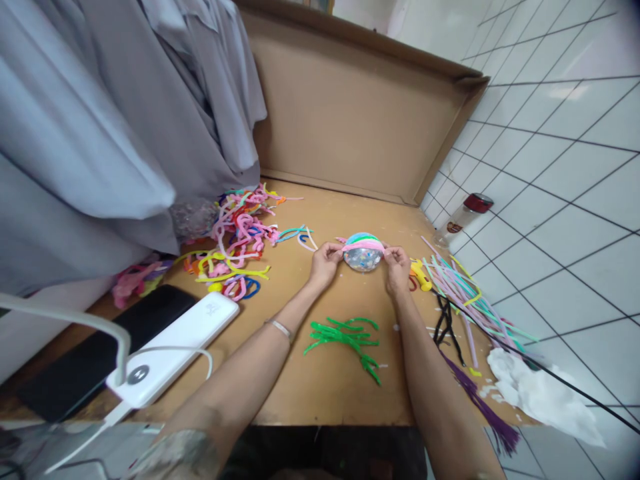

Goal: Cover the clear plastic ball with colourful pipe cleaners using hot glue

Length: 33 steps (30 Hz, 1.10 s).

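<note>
A clear rounded plastic piece [363, 260] with bright bits showing through sits between my hands at the middle of the table. Blue and green bands cross its upper part, and a pink pipe cleaner [364, 246] lies across it below them. My left hand [326, 262] pinches the pink strip at the left side. At the opposite side, the fingers of my right hand [397, 265] close on its other end. Green pipe cleaners [345, 338] lie in a loose bunch between my forearms. Just right of my right hand rests a yellow tool [421, 275], seemingly a glue gun.
Tangled coloured pipe cleaners [245, 230] heap at the left, near a white power bank [175, 347] with cables. Straight pipe cleaners [465, 293], a black cord [525, 357] and white fluff [543, 393] lie right. A red-lidded jar [465, 219] stands by the tiles; cardboard [350, 113] rises behind.
</note>
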### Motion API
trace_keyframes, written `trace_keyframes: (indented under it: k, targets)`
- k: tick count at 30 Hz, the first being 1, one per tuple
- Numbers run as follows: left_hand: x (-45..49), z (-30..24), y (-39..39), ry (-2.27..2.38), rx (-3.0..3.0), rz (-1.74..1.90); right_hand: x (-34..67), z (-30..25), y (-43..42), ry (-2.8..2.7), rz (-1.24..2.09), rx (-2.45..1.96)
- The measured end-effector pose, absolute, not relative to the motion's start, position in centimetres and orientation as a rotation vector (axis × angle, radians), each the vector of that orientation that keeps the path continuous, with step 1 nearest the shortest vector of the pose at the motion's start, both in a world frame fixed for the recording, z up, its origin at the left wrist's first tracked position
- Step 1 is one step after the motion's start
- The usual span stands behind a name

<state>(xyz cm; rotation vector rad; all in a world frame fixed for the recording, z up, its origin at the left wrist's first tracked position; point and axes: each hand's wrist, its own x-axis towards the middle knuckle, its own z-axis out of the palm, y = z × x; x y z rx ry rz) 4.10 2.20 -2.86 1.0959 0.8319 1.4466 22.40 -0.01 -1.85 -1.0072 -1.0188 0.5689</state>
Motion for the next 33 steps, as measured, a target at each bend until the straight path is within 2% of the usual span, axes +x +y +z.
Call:
trace_keyframes:
  k: [6,24,33]
  targets:
    - [4.28,-2.87,2.18,0.924,1.159,1.433,22.35,-2.50,0.31,-0.944,0.621,-0.970]
    - [3.79,-2.99,1.82,0.735,1.150,1.411,22.19,-2.45,0.38,-0.774,0.767,-0.905]
    - [3.83,-3.40,2.43,0.827,1.176,1.392,22.25,-2.28,0.26,-0.802,0.784,-0.912]
